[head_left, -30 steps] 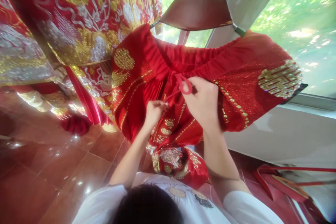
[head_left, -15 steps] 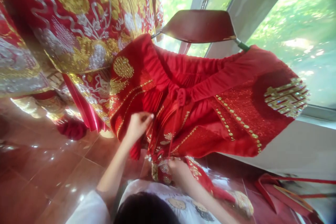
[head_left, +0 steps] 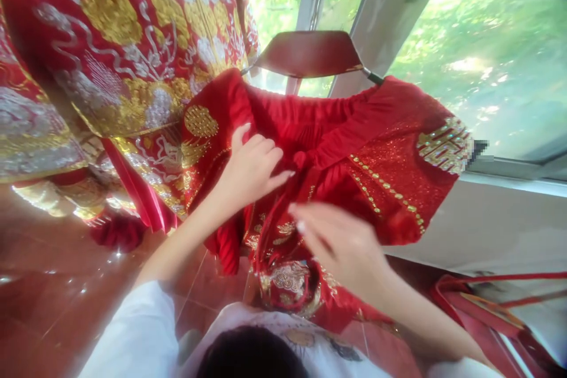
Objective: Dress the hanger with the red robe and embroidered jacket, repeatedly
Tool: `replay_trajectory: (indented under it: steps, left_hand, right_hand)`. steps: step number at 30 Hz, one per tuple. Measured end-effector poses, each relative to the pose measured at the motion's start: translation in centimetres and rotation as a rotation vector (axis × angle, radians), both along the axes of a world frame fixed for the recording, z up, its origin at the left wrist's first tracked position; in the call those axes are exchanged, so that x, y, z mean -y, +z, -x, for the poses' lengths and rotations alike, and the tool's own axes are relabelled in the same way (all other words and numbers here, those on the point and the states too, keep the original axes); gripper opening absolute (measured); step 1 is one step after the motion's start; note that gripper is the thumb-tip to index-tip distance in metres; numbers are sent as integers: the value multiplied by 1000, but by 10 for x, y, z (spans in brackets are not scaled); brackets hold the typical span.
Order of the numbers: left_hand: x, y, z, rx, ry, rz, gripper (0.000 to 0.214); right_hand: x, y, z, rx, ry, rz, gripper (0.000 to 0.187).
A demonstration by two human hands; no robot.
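Note:
A red garment (head_left: 385, 159) with gold bead lines and glittering shoulder emblems hangs on a dark red hanger (head_left: 312, 54) in front of me. Its gathered neckline closes at a small red knot (head_left: 302, 159). My left hand (head_left: 254, 162) lies over the front panel, left of the knot. Some of its fingers are spread and others curl, with nothing visible in them. Below the knot, my right hand (head_left: 348, 245) has its fingertips close together, slightly blurred. A thin red tie cord (head_left: 266, 230) curves up to those fingertips; the grip itself is partly hidden.
Other red garments (head_left: 133, 41) with gold and silver embroidery hang close on the left. Windows (head_left: 447, 65) stand behind the hanger, above a pale wall (head_left: 478, 218). At lower right is a red object with straps (head_left: 478, 313). Reddish tiles (head_left: 101, 313) cover the floor.
My left hand has moved up and right, onto the garment's front near the knot. My right hand has risen from the lower hem. The garment and hanger sit farther left in view.

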State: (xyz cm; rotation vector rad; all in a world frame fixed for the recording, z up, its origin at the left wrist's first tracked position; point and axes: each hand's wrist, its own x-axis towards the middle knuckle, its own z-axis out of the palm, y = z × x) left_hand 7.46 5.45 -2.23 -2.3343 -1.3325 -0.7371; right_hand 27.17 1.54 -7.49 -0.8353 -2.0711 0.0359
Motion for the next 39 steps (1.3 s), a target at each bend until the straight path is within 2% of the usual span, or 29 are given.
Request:
replay_trajectory:
  steps: [2, 4, 7, 9, 12, 17, 20, 24, 28, 32, 34, 37, 39]
  left_hand:
    - [5, 3, 7, 5, 6, 40, 25]
    - [11, 7, 18, 9, 0, 72, 21]
    - [21, 10, 39, 36, -2, 106, 19]
    - [27, 11, 48, 56, -17, 134, 19]
    - [32, 11, 47, 56, -70, 157, 18]
    - [34, 6, 27, 114, -169, 217, 16]
    - [35, 2, 23, 172, -177, 208, 13]
    - [37, -4, 23, 266, -140, 142, 20]
    - [39, -11, 18, 419, -193, 92, 15]
    - [46, -16, 9, 518, -226, -35, 9]
    - [53, -20, 3, 447, -206, -159, 6]
    - [64, -28, -7, 244, -87, -416, 9]
    - [70, -33, -13, 199, -28, -494, 12]
  right_hand:
    - [-24, 27, -1, 41, -67, -181, 31]
    - [-51, 38, -5, 94, -138, -304, 38]
    - [-81, 35, -20, 153, -129, -362, 38]
    - [-87, 32, -31, 195, -98, -379, 33]
    - [-76, 32, -31, 250, -65, -401, 26]
    - [-51, 28, 8, 148, 104, -409, 9]
    - [-45, 19, 22, 6, 170, -299, 17]
    - [-39, 14, 25, -86, 158, -222, 21]
    - [-34, 16, 25, -209, 89, -181, 18]
    - [-31, 19, 25, -194, 121, -162, 11]
    - [-28, 20, 26, -185, 86, -215, 10]
    - [-24, 16, 32, -204, -20, -359, 13]
    - [-23, 13, 37, -223, -84, -417, 17]
